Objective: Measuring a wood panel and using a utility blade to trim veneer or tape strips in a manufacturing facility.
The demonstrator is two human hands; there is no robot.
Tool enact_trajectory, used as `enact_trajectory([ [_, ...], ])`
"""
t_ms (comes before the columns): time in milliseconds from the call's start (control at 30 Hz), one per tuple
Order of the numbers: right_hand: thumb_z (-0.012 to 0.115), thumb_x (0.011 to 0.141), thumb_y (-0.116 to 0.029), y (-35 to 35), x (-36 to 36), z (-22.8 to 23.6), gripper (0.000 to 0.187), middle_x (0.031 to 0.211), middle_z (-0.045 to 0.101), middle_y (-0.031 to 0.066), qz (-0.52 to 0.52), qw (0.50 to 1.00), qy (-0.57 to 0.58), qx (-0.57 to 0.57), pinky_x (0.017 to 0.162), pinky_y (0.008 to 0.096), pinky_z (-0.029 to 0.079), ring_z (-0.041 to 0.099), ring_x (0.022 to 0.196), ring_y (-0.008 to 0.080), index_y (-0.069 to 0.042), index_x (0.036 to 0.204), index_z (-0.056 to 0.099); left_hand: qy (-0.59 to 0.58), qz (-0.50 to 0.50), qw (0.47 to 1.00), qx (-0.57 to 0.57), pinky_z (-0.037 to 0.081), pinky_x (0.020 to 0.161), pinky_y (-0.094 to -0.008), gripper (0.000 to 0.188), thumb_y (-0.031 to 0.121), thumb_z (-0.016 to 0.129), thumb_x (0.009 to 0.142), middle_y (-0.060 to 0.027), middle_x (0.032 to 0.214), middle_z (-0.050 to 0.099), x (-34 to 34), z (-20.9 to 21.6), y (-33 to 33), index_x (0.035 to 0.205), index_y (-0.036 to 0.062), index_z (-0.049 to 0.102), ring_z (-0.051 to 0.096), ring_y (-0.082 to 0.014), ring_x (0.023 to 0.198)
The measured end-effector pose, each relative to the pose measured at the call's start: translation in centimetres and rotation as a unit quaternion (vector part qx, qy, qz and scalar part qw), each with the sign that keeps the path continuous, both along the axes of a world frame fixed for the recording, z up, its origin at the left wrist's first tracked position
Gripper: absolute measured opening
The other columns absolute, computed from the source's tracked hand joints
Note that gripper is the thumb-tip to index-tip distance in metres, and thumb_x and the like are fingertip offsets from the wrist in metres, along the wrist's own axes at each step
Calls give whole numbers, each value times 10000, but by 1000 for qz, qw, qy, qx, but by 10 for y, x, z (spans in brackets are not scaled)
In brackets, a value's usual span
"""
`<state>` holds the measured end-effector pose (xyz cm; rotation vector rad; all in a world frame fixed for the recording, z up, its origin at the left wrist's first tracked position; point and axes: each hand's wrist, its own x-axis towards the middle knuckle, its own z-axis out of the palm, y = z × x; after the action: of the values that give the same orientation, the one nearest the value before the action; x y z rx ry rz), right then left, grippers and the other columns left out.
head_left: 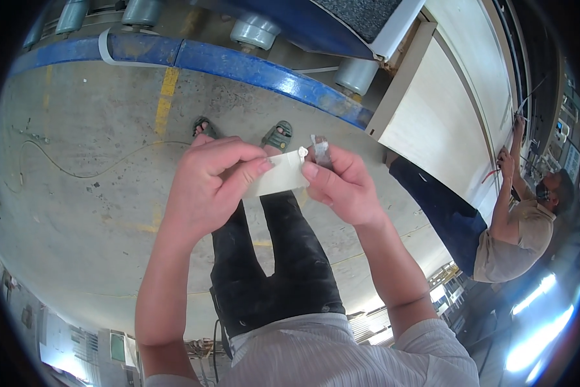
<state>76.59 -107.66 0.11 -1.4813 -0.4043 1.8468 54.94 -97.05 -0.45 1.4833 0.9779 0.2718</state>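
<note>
In front of my body, above the floor, my left hand [209, 177] pinches a flat cream-coloured strip [280, 175] between thumb and fingers. The strip stretches across to my right hand [347, 186], whose thumb presses at its other end. A small white crumpled lump [302, 152] sits at the strip's upper right corner. Between the fingers of my right hand a greyish, shiny scrap with a brown part [320, 153] sticks up. Whether the strip is paper, tape or thin sheet I cannot tell.
A blue metal rail [251, 68] with grey rollers [254, 32] runs ahead of my feet. To the right stands a large pale panel [425, 109], where another person [516, 226] works with both hands. A thin hose [103, 173] lies on the concrete floor at left.
</note>
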Motion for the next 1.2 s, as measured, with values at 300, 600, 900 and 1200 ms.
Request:
enact_trajectory([
  [300, 599, 1074, -209, -34, -13, -6, 171, 734, 456, -64, -75, 956, 271, 83, 510, 217, 272, 360, 584, 28, -41, 1106, 615, -90, -27, 995, -24, 405, 881, -354, 111, 198, 756, 915, -35, 827, 726, 18, -3, -13, 889, 91, 741, 667, -214, 807],
  [600, 687, 987, -73, -8, -15, 16, 90, 752, 572, -68, 134, 844, -494, 160, 556, 214, 362, 448, 639, 5, -12, 935, 646, 213, -78, 955, 189, 504, 768, -386, 119, 167, 766, 872, -99, 923, 756, 37, 26, -29, 906, 61, 723, 645, -320, 772],
  [900, 635, 1039, -160, -31, -22, 28, 114, 747, 532, -25, -144, 963, 228, 10, 555, 238, 355, 457, 636, 46, -51, 1062, 609, -235, -5, 867, -439, 486, 817, -243, 83, 86, 673, 1010, 33, 976, 678, 23, -24, -22, 1061, 22, 656, 620, -55, 900],
  [1200, 723, 880, -64, -35, -8, 7, 139, 650, 559, 36, 125, 914, -383, 52, 539, 251, 412, 488, 631, 27, 21, 903, 615, 199, -169, 946, 191, 456, 734, -359, 128, 150, 735, 903, -75, 742, 674, 53, 28, -39, 875, 53, 657, 645, -209, 709],
])
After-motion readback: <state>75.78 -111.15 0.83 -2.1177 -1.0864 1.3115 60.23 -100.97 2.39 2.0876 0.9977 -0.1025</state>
